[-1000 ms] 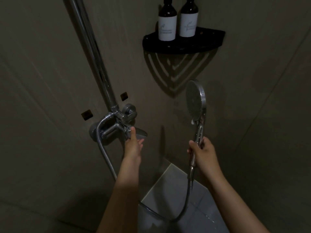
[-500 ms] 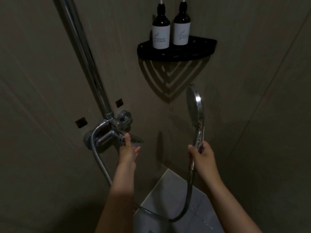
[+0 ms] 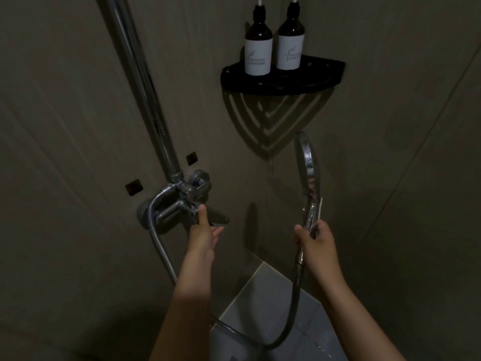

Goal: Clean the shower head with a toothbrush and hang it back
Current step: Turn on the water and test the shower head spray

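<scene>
My right hand (image 3: 318,241) grips the chrome handle of the shower head (image 3: 307,160), which stands upright and edge-on to me, its face turned left. A thin white toothbrush (image 3: 320,208) is pinched against the handle in the same hand. The metal hose (image 3: 292,306) loops down from the handle and back to the wall. My left hand (image 3: 204,230) rests on the lever (image 3: 217,217) of the chrome mixer tap (image 3: 179,201), thumb on top and fingers under it.
A chrome riser pipe (image 3: 145,89) runs up the left wall from the tap. A black corner shelf (image 3: 283,79) holds two dark pump bottles (image 3: 258,45). Pale floor tile (image 3: 263,303) shows in the corner below.
The shower head has rotated from facing me to edge-on and dropped slightly. My left hand stays at the tap lever. The view has tilted up a little.
</scene>
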Available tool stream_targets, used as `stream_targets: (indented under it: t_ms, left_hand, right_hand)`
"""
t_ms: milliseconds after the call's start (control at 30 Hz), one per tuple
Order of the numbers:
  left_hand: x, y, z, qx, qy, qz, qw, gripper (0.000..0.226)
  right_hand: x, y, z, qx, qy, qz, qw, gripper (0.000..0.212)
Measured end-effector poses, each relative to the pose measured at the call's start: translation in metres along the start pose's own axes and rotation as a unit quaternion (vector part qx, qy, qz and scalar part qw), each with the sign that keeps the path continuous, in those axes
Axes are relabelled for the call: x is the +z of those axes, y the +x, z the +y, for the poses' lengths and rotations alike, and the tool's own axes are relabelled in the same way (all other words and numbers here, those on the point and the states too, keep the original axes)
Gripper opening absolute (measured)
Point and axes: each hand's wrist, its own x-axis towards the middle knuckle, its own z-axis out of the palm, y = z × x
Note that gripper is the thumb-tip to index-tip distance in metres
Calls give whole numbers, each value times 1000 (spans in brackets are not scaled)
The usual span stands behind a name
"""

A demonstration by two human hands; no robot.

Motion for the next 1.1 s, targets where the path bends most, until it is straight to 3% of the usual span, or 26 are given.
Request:
stream_targets:
  t_ms: [367, 500, 800, 1100]
  left_hand:
    - [-3, 1, 2, -24, 16, -7, 1000, 63]
    - [-4, 2, 4, -24, 18, -4, 1000, 66]
    - [-5, 2, 5, -33, 8, -5, 999, 68]
    - [-5, 1, 5, -34, 9, -1, 999, 68]
  right_hand:
    - [3, 0, 1, -11, 8, 10, 1000, 8]
    - [3, 1, 1, -14, 18, 11, 1000, 19]
    - [4, 4, 3, -11, 23, 9, 1000, 7]
    - [2, 8, 6, -9, 27, 31, 999, 10]
